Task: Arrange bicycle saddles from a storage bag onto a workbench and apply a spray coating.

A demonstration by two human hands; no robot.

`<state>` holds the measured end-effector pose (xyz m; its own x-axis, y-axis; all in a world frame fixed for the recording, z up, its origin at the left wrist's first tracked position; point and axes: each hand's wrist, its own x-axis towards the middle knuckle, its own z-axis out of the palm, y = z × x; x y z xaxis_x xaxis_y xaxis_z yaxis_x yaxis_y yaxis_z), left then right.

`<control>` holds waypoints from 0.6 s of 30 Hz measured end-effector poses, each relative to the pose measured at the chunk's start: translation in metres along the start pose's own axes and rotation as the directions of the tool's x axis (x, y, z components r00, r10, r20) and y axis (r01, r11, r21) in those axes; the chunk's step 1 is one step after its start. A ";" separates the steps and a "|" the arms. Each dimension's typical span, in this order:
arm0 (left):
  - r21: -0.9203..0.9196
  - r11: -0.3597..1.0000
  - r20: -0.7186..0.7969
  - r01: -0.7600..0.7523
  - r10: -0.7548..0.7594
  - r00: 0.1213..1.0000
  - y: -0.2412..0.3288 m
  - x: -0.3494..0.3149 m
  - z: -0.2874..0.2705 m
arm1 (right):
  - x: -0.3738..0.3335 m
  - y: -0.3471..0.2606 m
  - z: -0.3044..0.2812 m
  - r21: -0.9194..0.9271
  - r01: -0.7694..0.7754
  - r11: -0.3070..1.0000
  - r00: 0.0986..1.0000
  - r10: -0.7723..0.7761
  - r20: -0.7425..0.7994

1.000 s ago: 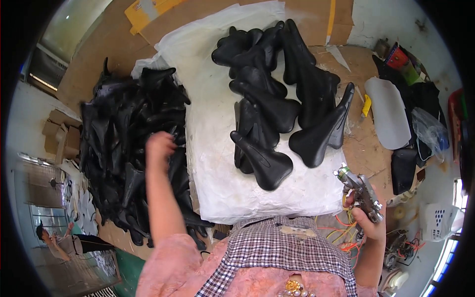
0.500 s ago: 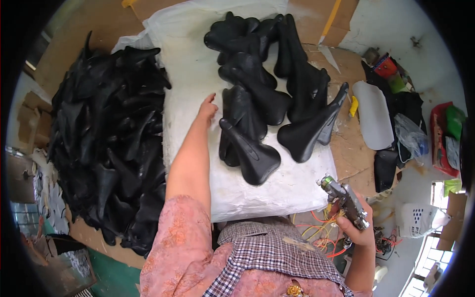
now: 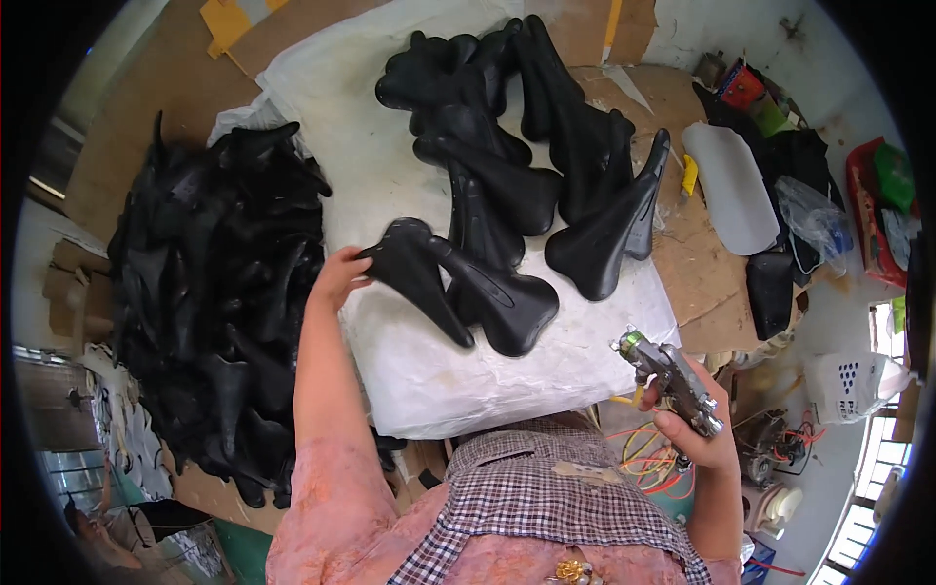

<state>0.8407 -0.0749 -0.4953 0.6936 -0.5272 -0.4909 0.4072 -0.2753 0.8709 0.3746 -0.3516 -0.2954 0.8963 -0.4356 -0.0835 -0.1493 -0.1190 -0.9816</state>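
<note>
My left hand (image 3: 341, 276) grips the wide end of a black bicycle saddle cover (image 3: 417, 283) at the left of the white-covered table. This cover's narrow nose points toward me and to the right. Right beside it lies another black saddle cover (image 3: 517, 307), nose toward the far left. In my right hand (image 3: 714, 450) is a metal spray gun (image 3: 680, 382), held over the table's near right corner with its nozzle end toward the far left. Several more saddle covers (image 3: 522, 200) lie overlapping farther back, and a single one (image 3: 604, 249) sits to the right.
A large heap of black saddle covers (image 3: 214, 292) stands left of the white sheet (image 3: 409, 390). On the cardboard to the right lie a grey oblong pad (image 3: 731, 185) and a yellow tool (image 3: 689, 175). Orange and yellow hoses (image 3: 648, 458) hang below the near edge.
My left hand has come back toward me and left, and now holds a saddle cover beside the nearest one. The right hand still holds the spray gun, slightly shifted.
</note>
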 end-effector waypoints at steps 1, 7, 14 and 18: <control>-0.030 0.996 -0.089 -0.083 0.080 0.993 0.002 -0.025 -0.020 | 0.000 0.000 -0.002 -0.016 0.042 0.999 0.998 -0.041 0.044; -0.143 0.783 -0.407 -0.606 0.511 0.757 0.083 -0.155 -0.030 | -0.008 -0.005 -0.020 0.058 0.064 0.996 0.988 -0.072 0.138; 0.259 0.753 0.092 -0.605 0.604 0.792 0.131 -0.128 0.158 | -0.050 -0.002 -0.085 0.078 0.046 0.996 0.993 -0.054 0.102; 0.362 0.673 0.088 -0.645 0.664 0.742 0.066 -0.063 0.254 | -0.085 0.018 -0.116 0.011 0.065 0.998 0.997 -0.066 0.041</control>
<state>0.6729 -0.2637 -0.4005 0.7328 -0.6453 0.2161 -0.3886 -0.1362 0.9113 0.2470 -0.4200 -0.2862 0.9203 -0.3903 -0.0258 -0.0857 -0.1370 -0.9869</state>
